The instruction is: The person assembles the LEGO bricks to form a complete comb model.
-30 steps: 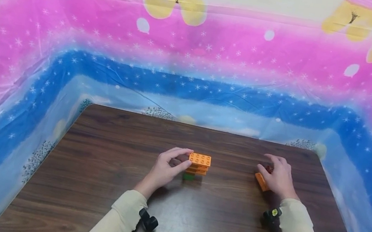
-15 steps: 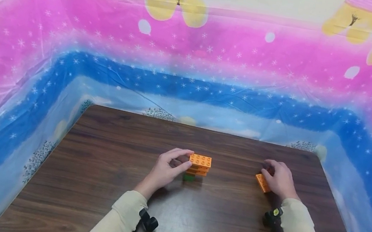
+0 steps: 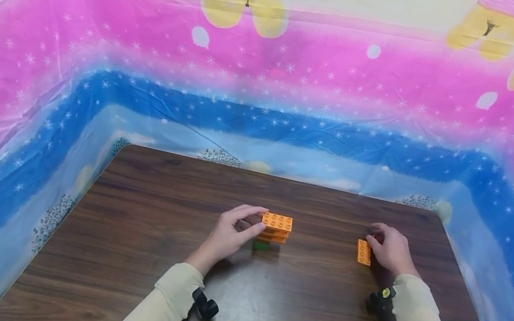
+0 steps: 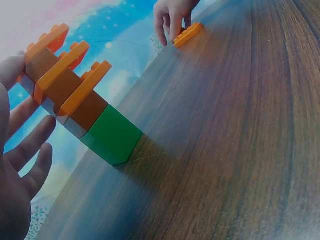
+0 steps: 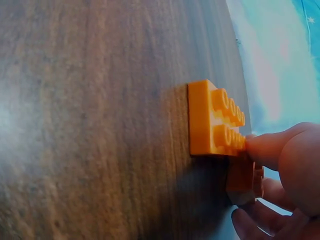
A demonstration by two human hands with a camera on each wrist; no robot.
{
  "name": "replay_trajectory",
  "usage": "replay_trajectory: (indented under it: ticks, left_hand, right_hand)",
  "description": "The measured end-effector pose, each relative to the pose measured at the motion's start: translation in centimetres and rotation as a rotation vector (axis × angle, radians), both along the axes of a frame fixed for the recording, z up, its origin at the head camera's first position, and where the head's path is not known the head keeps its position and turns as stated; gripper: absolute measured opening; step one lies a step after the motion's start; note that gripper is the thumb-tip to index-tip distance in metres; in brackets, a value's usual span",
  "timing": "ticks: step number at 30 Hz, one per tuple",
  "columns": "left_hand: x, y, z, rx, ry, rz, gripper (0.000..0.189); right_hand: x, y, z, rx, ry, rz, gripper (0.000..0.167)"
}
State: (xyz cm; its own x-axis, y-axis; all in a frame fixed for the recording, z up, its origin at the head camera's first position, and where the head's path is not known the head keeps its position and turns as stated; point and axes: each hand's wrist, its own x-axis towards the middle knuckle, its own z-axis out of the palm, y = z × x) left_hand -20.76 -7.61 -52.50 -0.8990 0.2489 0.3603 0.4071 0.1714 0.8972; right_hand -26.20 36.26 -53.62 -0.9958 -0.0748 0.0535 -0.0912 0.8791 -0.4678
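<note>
Near the middle of the table, a tower of toy building bricks (image 3: pixel 277 222) stands on a green brick (image 4: pixel 112 135), with brown and wider orange bricks alternating above. My left hand (image 3: pixel 231 232) pinches its top between thumb and index finger; the other fingers spread beside the tower in the left wrist view. To the right, my right hand (image 3: pixel 393 250) holds a small brown brick (image 5: pixel 241 182) between thumb and fingers, low over the table and partly hidden. Right beside the thumb, a flat orange brick (image 5: pixel 200 120) lies studs up.
The dark wooden table (image 3: pixel 135 253) ends at a back edge behind the bricks. Patterned pink and blue fabric (image 3: pixel 263 117) surrounds it at the back and sides. Each wrist carries a small black camera, such as the left one (image 3: pixel 206 306).
My right hand has closed its fingers around the brown brick and shifted slightly right. The loose orange brick has turned to lie straighter. My left hand and the tower stay in place.
</note>
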Motion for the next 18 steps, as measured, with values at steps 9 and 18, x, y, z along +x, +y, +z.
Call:
replay_trajectory:
  ticks: [9, 18]
  left_hand:
    - [0.0, -0.02, 0.0, 0.006, -0.003, -0.007, 0.034]
    - [0.01, -0.06, -0.02, 0.009, 0.005, -0.008, 0.034]
  right_hand:
    - [0.11, 0.13, 0.41, 0.011, -0.005, 0.002, 0.028]
    - [0.21, 0.14, 0.4, 0.006, 0.001, -0.026, 0.026]
